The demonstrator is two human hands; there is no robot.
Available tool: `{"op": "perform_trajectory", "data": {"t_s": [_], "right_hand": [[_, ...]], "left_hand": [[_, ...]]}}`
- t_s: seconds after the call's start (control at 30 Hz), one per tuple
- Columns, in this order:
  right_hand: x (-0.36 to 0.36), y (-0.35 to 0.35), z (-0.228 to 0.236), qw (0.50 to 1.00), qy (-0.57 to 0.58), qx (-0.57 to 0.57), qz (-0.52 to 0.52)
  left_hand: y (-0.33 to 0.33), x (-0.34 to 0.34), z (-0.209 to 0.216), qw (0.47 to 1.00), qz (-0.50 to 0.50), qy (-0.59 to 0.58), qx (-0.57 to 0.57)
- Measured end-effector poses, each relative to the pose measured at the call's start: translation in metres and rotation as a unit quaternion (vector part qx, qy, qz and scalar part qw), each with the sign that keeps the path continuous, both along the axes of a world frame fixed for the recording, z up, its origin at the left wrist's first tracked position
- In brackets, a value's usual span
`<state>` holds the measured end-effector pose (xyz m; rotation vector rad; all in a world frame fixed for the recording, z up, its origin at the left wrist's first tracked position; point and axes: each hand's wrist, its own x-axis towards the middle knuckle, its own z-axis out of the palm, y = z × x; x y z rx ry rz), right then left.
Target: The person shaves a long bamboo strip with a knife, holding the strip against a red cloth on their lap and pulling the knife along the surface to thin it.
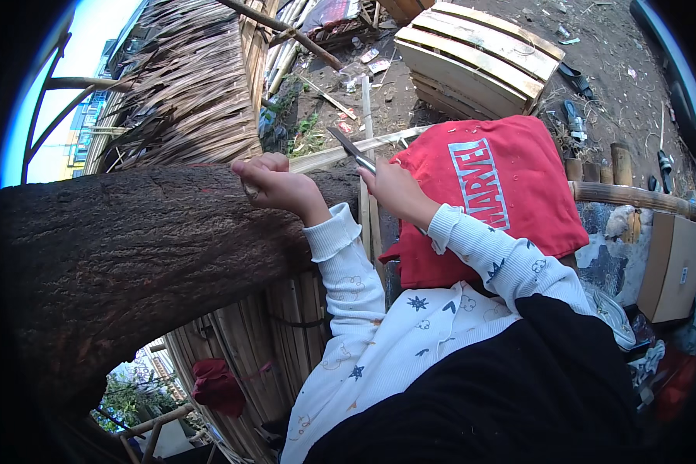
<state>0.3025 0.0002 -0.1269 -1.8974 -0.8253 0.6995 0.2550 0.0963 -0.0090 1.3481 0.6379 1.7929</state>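
My left hand (281, 185) is closed in a fist beside the thick tree trunk. A pale bamboo strip (321, 158) comes out of that fist and runs right towards a red cloth (433, 166). My right hand (398, 189) grips a knife (353, 148); its narrow dark blade points up and left and crosses over the strip. The handle is mostly hidden in my fingers. The red cloth, with a white printed panel, lies spread in front of me under my right forearm, small pale shavings on it. Another thin pale strip (366, 116) stretches away from me below the knife.
The rough trunk (155, 240) fills the left side. A slatted wooden crate (479, 58) sits on the dirt ahead. Dry thatch (185, 85) hangs at upper left. Sandals (574, 116) lie at far right, a cardboard box (670, 267) and a bamboo rail (642, 198) nearer.
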Motion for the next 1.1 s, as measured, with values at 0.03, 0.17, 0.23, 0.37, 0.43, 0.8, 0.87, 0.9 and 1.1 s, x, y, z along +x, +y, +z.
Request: {"op": "perform_trajectory", "data": {"t_s": [0.03,0.17,0.23,0.37,0.43,0.8,0.87,0.9,1.1], "right_hand": [[0.01,0.004,-0.013,0.999,0.024,-0.03,-0.009],[0.041,0.002,-0.038,0.977,0.15,-0.143,-0.054],[0.033,0.004,-0.043,0.984,0.116,-0.128,-0.05],[0.015,-0.007,0.0,0.996,0.07,-0.058,-0.003],[0.004,-0.009,0.025,0.998,0.059,-0.025,0.018],[0.002,0.0,0.005,0.99,0.139,-0.006,0.027],[-0.009,-0.005,0.004,0.994,0.108,0.02,-0.001],[-0.011,-0.005,-0.004,0.997,0.072,0.031,-0.013],[-0.005,0.014,0.003,0.997,0.062,0.02,-0.03]], "left_hand": [[-0.004,-0.002,0.0,0.999,-0.029,-0.017,0.0],[-0.037,0.007,-0.011,0.999,-0.028,0.004,0.04],[-0.023,0.007,-0.005,1.0,-0.018,0.007,0.022],[-0.007,0.004,0.0,0.999,0.028,0.018,-0.005],[-0.003,0.0,-0.001,0.998,0.051,0.02,-0.014],[0.001,-0.005,-0.006,0.997,0.065,-0.007,-0.038],[0.002,0.002,-0.002,0.998,0.058,-0.005,-0.025],[-0.002,0.006,0.001,0.998,0.047,-0.016,-0.025],[0.006,-0.008,-0.007,0.997,0.051,0.048,-0.022]]}}
